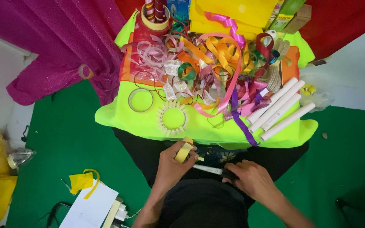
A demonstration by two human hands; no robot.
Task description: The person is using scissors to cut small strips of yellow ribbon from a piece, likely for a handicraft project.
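My left hand [172, 162] holds a small roll of yellow tape [183, 152] above my lap, with a short piece of tape sticking up from it. My right hand [250, 177] rests on my lap and grips the dark end of a white pen-like tool [208, 169] that points left toward the tape roll. Both hands are just in front of a low table covered in neon yellow cloth [199, 128].
On the cloth lie a heap of coloured ribbons [208, 67], several white paper rolls [277, 109], a clear tape ring [140, 100] and a ring edged with tape pieces [172, 118]. White paper [89, 209] and a yellow scrap [82, 182] lie on the green floor at left.
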